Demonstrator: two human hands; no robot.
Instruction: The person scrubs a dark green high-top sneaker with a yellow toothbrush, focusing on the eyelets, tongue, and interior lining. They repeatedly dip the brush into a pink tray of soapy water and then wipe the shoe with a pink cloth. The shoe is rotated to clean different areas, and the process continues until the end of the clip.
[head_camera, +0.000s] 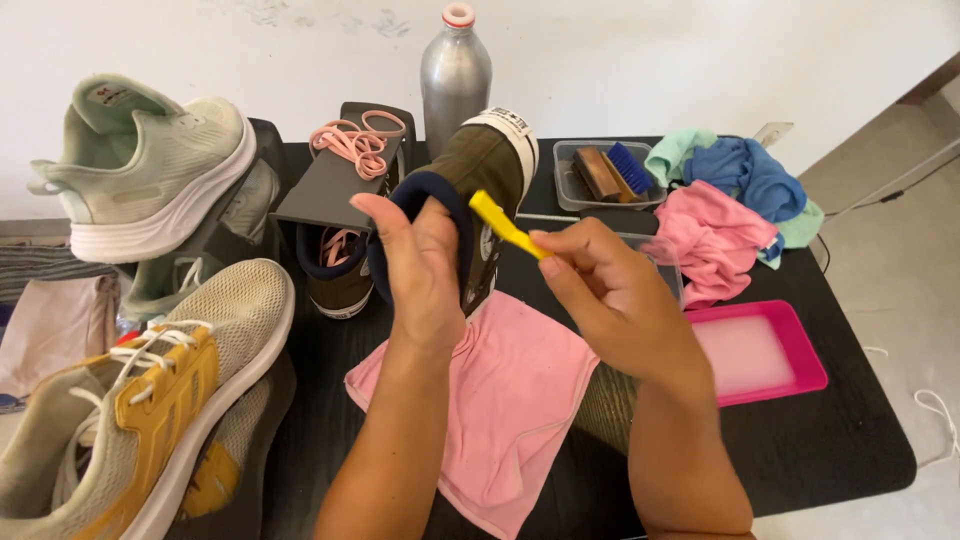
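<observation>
My left hand (425, 265) grips an olive-green high-top sneaker (492, 165) by its navy collar, holding it tilted with the white toe cap pointing away. My right hand (610, 290) is closed around a small yellow-handled brush (505, 228), whose end rests against the sneaker's side. Both hands hover above a pink cloth (510, 400) spread on the black table (800, 440). The brush head itself is hidden behind the shoe and my fingers.
A second olive sneaker (340, 275) with pink laces (352, 140) stands behind. Pale green (150, 165) and beige-yellow running shoes (150, 400) sit left. A metal bottle (456, 75), a tray of brushes (600, 172), crumpled cloths (720, 200) and a pink tray (765, 350) lie right.
</observation>
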